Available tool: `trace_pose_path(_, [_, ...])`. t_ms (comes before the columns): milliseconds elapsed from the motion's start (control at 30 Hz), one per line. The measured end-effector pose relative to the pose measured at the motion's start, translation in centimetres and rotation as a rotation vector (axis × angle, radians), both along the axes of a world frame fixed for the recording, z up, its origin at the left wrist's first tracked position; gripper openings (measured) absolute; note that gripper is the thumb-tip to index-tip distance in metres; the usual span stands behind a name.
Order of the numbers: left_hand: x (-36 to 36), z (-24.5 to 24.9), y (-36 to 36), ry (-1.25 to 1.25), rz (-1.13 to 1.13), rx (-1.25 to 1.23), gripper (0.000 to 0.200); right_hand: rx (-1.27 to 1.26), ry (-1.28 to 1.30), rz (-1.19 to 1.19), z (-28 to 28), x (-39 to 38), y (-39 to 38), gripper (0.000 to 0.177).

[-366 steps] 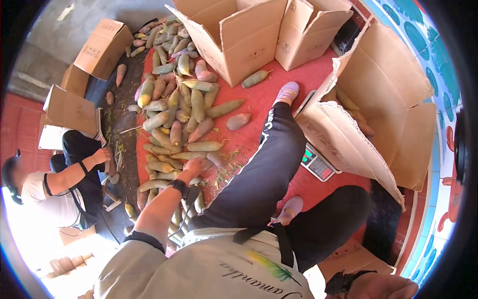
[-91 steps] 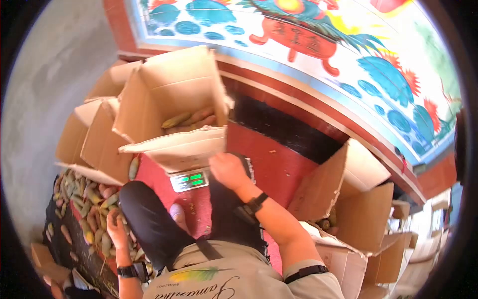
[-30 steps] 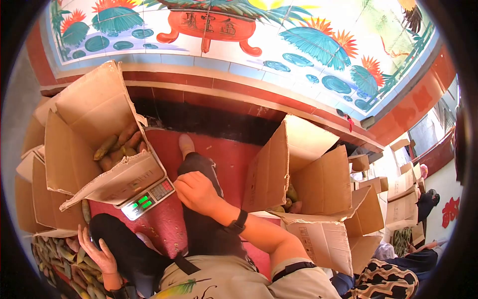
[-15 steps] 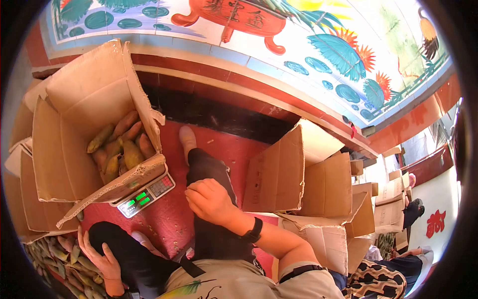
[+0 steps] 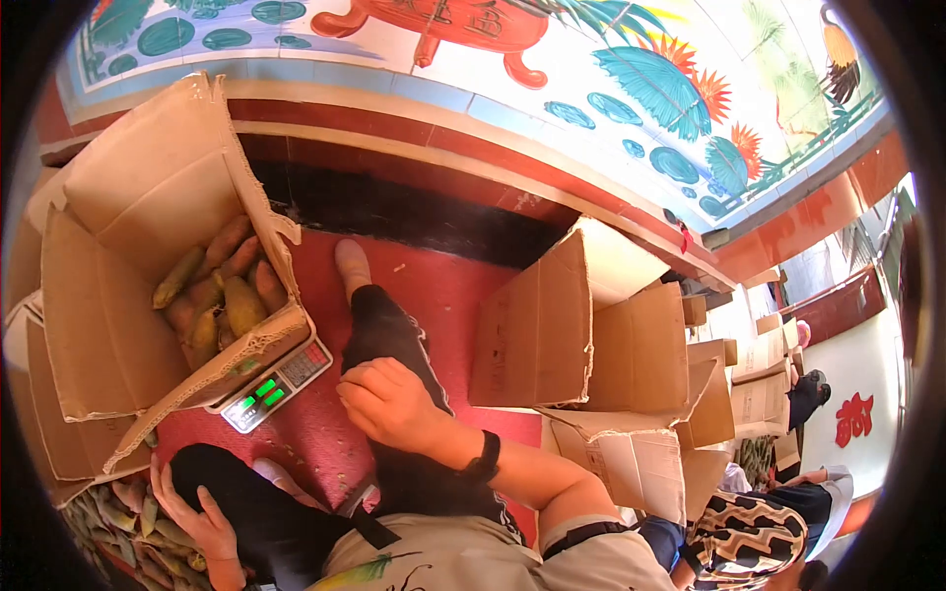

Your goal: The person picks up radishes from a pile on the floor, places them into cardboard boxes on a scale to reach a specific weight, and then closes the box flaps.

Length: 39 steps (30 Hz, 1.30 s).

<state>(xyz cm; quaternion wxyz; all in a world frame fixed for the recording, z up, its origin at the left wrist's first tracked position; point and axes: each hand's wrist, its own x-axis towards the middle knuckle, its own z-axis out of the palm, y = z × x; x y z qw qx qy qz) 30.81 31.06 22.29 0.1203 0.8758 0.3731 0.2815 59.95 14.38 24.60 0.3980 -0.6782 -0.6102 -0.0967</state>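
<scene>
My right hand (image 5: 386, 399) hangs above my right knee, its fingers curled together; what they hold, if anything, is hidden. Resting against my left knee, my left hand (image 5: 197, 517) has its fingers spread and holds nothing. An open cardboard box (image 5: 128, 325) with several reddish and greenish tubers (image 5: 241, 305) inside stands at the left on a scale (image 5: 276, 389). Green digits glow on the scale's display. Near my left hand, more tubers (image 5: 148, 522) lie heaped at the lower left.
Open, stacked cardboard boxes (image 5: 532, 330) stand to the right on the red floor (image 5: 434, 286). A painted tile wall (image 5: 443, 108) runs across the top. People (image 5: 754, 537) are at the lower right, apart from my hands. Further boxes (image 5: 759, 399) are behind.
The view has shifted slightly, so most things sit further left. My right hand remains curled over my knee, and my left hand stays spread at the other knee.
</scene>
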Motion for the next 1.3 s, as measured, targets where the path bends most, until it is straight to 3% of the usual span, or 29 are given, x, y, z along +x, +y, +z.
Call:
trace_pose_path(533, [0.1, -0.4, -0.1, 0.008, -0.029, 0.168, 0.039, 0.195, 0.069, -0.064, -0.5, 1.4, -2.4, 0.018])
trace_pose_path(667, [0.0, -0.2, -0.2, 0.033, 0.01, 0.19, 0.038, 0.294, 0.072, -0.236, 0.0, 3.3, -3.8, 0.012])
trace_pose_path(900, [0.6, -0.1, -0.3, 0.027, -0.001, 0.186, 0.038, 0.161, 0.069, -0.628, -6.9, 8.7, -9.6, 0.009])
trace_pose_path(967, [0.8, 0.0, -0.4, 0.036, 0.0, 0.191, 0.038, -0.016, 0.096, -0.757, -9.5, 8.9, -11.5, 0.008])
trace_pose_path(1300, [0.5, -0.3, 0.1, 0.074, 0.005, 0.202, 0.038, -0.549, 0.109, -0.873, -19.9, 7.1, -18.2, 0.01])
